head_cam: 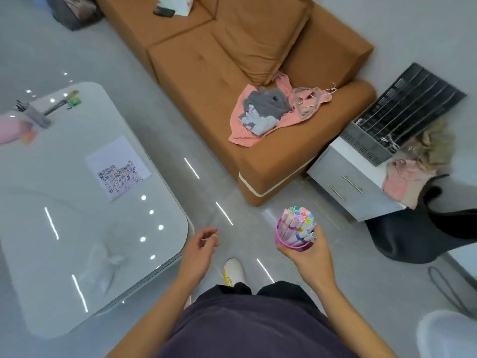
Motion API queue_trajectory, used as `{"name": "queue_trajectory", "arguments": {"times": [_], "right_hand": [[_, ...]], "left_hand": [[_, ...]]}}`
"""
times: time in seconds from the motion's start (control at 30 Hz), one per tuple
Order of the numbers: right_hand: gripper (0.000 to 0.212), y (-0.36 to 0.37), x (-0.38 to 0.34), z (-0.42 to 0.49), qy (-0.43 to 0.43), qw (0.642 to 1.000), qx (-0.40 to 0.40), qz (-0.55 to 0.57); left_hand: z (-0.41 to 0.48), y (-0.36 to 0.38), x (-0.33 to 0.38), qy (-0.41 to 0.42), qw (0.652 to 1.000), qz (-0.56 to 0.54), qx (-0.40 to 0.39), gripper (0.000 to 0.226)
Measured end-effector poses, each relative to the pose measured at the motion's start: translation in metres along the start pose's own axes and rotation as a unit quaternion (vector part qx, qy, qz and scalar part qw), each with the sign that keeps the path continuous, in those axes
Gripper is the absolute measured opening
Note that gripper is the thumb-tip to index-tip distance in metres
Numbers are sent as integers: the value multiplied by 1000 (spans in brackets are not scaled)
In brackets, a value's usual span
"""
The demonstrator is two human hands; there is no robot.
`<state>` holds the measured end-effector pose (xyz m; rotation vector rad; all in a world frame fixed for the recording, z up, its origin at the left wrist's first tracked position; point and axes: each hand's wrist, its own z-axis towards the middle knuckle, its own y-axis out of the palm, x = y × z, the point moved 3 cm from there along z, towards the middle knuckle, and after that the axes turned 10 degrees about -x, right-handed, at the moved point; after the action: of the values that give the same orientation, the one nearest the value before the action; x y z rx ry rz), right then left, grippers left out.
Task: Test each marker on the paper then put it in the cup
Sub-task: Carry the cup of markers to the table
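The right hand hides the cup base (paper scribbles too small to read).

At the bottom middle of the frame the person wears a dark purple shirt. Just above it show black trousers. One white shoe has a yellow, orange and pink edge. Both arms are bare down to the left hand and the right hand.

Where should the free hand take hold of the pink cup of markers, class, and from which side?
Grip the pink cup by its bare side wall, coming in from the left with the left hand. The right hand wraps its base and right side, and the markers crowd its mouth, so the top probably offers no hold.
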<state>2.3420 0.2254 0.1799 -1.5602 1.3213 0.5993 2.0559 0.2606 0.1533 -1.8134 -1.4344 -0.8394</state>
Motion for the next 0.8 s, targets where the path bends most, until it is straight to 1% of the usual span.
{"name": "queue_trajectory", "arguments": {"times": [0.17,0.33,0.47,0.6,0.67,0.8], "right_hand": [[75,22,-49,67,-27,999,-43,-19],[78,46,-91,137,-38,993,-108,-19],[78,68,-124,204,-55,986,-152,-41],[77,91,-164,277,-74,975,-202,-63],[78,100,-183,303,-92,968,-222,-74],[80,125,-219,358,-109,952,-269,-96]], "left_hand": [[33,-29,20,-11,999,-10,50,21],[71,-53,36,-37,994,-35,97,21],[113,-71,59,-49,987,-55,144,19],[157,-87,92,-58,977,-70,193,20],[171,-90,105,-57,974,-80,205,20],[200,-99,125,-67,955,-136,254,20]]}}
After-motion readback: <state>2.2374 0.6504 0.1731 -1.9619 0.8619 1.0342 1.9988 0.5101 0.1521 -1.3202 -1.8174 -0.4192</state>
